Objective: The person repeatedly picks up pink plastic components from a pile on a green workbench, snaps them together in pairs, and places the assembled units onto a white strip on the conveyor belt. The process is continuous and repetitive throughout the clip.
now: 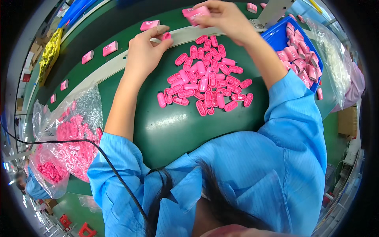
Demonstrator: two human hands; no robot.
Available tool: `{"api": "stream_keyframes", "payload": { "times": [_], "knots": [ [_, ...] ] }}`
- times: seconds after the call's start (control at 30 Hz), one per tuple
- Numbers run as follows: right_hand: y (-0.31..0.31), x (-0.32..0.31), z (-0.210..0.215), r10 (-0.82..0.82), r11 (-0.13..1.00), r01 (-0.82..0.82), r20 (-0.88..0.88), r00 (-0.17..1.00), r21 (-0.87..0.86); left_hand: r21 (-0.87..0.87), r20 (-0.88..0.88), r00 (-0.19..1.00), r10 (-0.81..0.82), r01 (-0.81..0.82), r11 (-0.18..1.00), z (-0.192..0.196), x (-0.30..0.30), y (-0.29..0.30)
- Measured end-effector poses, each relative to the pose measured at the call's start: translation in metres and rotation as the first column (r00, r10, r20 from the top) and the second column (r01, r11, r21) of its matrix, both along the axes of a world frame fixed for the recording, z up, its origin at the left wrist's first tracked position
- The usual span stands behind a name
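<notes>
My left hand (147, 51) is closed with a small pink oval plastic cap (166, 36) pinched at its fingertips, just over the pale rail. A pink plastic casing (150, 25) with white print lies on the green belt behind those fingers. To the right, my right hand (223, 17) grips another pink printed casing (198, 15), slightly smeared by motion. A further pink casing (187, 12) overlaps it, and I cannot tell whether the hand holds that one too. Between my forearms a heap of pink oval caps (205, 77) spreads over the green tabletop (173, 126).
A blue bin (272, 37) of pink casings stands at the right, beside a clear bag (333, 59) of whitish parts. Clear bags (85, 106) of pink parts lie left. Several casings (110, 48) sit along the belt (130, 31). A black cable (114, 170) crosses my left sleeve.
</notes>
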State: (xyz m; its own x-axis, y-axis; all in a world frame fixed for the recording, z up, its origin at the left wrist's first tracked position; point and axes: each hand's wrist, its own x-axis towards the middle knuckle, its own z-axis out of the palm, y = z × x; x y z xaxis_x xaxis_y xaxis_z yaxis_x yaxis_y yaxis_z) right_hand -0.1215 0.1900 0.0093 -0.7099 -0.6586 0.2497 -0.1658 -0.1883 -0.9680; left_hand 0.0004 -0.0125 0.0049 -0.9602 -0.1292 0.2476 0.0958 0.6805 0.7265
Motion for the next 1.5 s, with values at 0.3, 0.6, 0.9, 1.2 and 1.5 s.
{"api": "stream_keyframes", "payload": {
  "times": [0.3, 0.6, 0.9, 1.2, 1.5],
  "knots": [
    [-0.01, 0.046, -0.01, -0.166, 0.958, 0.215, -0.244, 0.955, 0.188, 0.734, 0.062, 0.986, -0.157, 0.062, 0.677, -0.009, -0.005, 0.021],
    [-0.01, 0.032, -0.03, -0.027, 0.999, 0.015, 0.271, 0.962, 0.046, 0.684, -0.073, 0.997, -0.031, 0.072, 0.726, -0.008, -0.001, 0.022],
    [-0.005, 0.029, -0.029, 0.027, 1.0, -0.029, 0.171, 0.985, 0.009, 0.477, -0.149, 0.988, -0.026, 0.095, 0.874, -0.005, 0.002, 0.023],
    [-0.004, 0.03, -0.024, -0.005, 0.996, -0.001, 0.068, 0.998, 0.09, 0.524, 0.005, 0.995, -0.104, 0.086, 0.847, -0.008, 0.002, 0.011],
    [-0.002, 0.029, -0.019, 0.004, 0.988, 0.007, -0.069, 0.998, 0.157, 0.295, -0.112, 0.994, -0.012, 0.044, 0.955, -0.006, 0.007, 0.024]
  ]
}}
